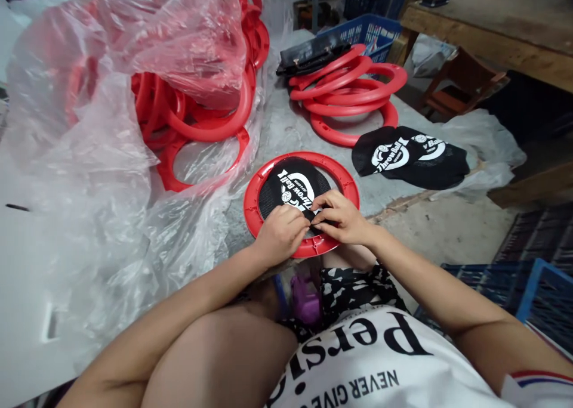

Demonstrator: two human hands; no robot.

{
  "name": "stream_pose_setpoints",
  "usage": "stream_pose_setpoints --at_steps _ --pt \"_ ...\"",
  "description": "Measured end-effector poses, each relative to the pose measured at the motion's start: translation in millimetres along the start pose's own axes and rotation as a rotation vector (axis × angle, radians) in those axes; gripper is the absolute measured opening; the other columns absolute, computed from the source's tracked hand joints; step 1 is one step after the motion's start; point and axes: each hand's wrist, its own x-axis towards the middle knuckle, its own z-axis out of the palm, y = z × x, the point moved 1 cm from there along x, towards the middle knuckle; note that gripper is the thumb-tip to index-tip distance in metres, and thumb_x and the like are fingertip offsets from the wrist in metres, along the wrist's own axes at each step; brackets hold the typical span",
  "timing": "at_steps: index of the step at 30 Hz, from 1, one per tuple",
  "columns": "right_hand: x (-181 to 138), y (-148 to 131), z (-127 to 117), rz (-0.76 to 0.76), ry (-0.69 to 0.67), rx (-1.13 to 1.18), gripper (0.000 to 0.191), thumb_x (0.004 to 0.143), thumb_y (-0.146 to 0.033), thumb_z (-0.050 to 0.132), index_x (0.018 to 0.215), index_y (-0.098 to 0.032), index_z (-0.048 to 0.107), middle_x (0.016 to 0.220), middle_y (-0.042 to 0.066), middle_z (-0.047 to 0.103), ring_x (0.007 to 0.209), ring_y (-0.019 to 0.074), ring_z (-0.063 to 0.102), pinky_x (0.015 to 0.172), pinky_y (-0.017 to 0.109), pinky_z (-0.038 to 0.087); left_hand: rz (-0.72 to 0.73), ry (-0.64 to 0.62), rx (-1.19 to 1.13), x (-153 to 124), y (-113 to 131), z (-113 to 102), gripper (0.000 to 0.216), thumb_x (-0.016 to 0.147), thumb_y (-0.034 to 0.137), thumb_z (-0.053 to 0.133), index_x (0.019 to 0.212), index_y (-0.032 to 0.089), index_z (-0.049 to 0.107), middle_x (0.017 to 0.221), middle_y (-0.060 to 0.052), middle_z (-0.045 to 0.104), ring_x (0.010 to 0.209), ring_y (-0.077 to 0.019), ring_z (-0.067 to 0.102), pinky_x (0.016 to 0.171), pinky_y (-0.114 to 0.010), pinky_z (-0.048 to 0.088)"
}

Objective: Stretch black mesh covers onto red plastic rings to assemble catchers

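A red plastic ring (253,200) lies on the grey table surface near its front edge. Inside it sits a black mesh disc (274,180) with white "Throw Ball" print. Both of my hands pinch the near edge of this disc, their fingertips almost touching. My left hand (283,229) comes in from the lower left, fingers curled closed at the disc's edge. From the right, my right hand (339,218) reaches over the ring's near right side, thumb and forefinger pressed together on the mesh. The fingers cover part of the print and the disc's near rim.
A large clear plastic bag (111,157) of red rings fills the left. More red rings (349,98) are stacked at the back right beside a black pouch (313,56). Printed black mesh discs (409,157) lie at the right edge. Blue crates (376,32) stand behind.
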Motion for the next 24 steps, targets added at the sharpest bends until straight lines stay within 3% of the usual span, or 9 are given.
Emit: stream_pose_setpoints --at_steps 3,8,14,24 --pt "-0.3 0.8 -3.3 -0.06 -0.048 0.006 0.007 0.094 -0.021 0.062 0.09 -0.021 0.067 0.105 0.007 0.066 0.098 0.0219 0.059 0.086 0.041 0.048 0.085 0.015 0.008 -2.7 3.6 2.1 0.015 0.098 0.016 0.053 0.09 0.016 0.065 0.085 -0.006 0.067 0.082 -0.0193 0.056 0.073 -0.035 0.044" --pt "-2.3 -6.7 -6.5 -0.065 -0.089 -0.09 0.007 0.092 -0.013 0.06 0.089 -0.019 0.063 0.1 0.008 0.068 0.092 0.0218 0.058 0.082 0.04 0.046 0.096 0.048 -0.025 -2.9 6.6 7.2 0.01 0.097 0.015 0.054 0.094 0.016 0.064 0.087 -0.006 0.069 0.084 -0.0188 0.058 0.075 -0.035 0.045" --pt "-16.6 -16.1 -4.4 0.018 -0.001 -0.145 0.013 0.092 -0.008 0.055 0.089 -0.019 0.058 0.095 0.007 0.07 0.088 0.0212 0.058 0.078 0.039 0.046 0.102 0.044 -0.036 1.7 11.1 7.7 0.011 0.096 0.015 0.056 0.09 0.016 0.064 0.086 -0.006 0.068 0.083 -0.0186 0.058 0.074 -0.035 0.045" --pt "-29.4 -6.3 -3.8 -0.052 0.016 0.008 0.012 0.092 -0.014 0.056 0.084 -0.021 0.063 0.104 0.007 0.07 0.097 0.0218 0.061 0.085 0.043 0.049 0.226 0.009 -0.026 0.2 14.9 9.7 0.011 0.093 0.013 0.056 0.087 0.017 0.065 0.082 -0.006 0.066 0.081 -0.0195 0.057 0.073 -0.035 0.045"
